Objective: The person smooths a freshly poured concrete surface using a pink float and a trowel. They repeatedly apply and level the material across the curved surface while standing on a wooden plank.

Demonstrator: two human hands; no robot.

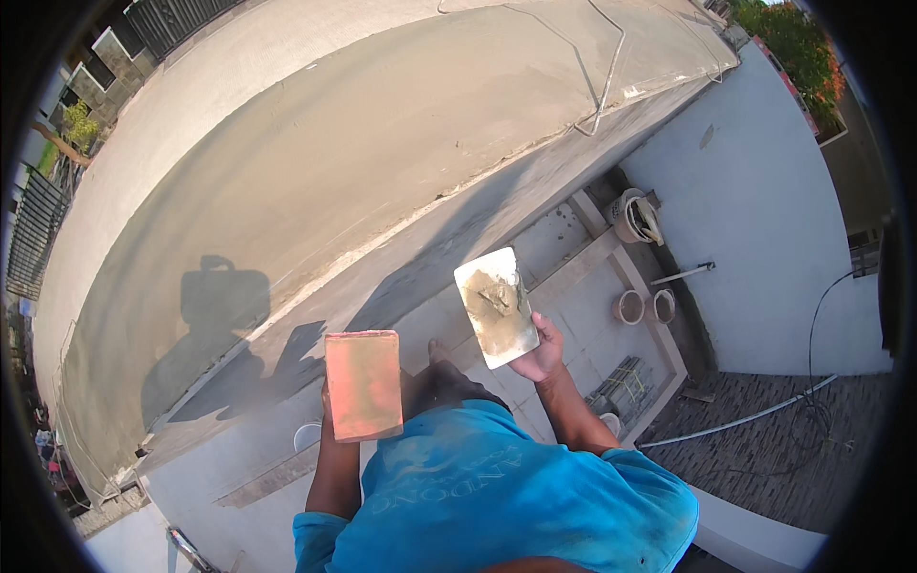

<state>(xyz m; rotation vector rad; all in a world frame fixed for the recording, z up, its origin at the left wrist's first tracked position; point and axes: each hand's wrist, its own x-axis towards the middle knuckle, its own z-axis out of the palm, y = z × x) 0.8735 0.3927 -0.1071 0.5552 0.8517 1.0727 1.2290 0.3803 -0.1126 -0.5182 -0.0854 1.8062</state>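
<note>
My left hand (327, 403), mostly hidden, holds a pinkish-red rectangular float (364, 387) from behind, its flat face turned up toward me. To the right, my right hand (541, 355) grips a pale rectangular plastering trowel (511, 336) by its lower right side. A lump of wet grey-brown mortar (497, 298) sits on the trowel's face, with smears around it. The two tools are apart, both in front of my body. Beyond them lies a broad plastered slab (315, 181), smooth and damp-looking, which neither tool touches.
The slab ends in a rough edge (439, 197) above a lower tiled floor. Buckets (628, 307) and a larger tub (632, 218) stand by the white wall (764, 220) at right. A bent cable (611, 81) crosses the slab's far end. Bundled strips (621, 382) lie below right.
</note>
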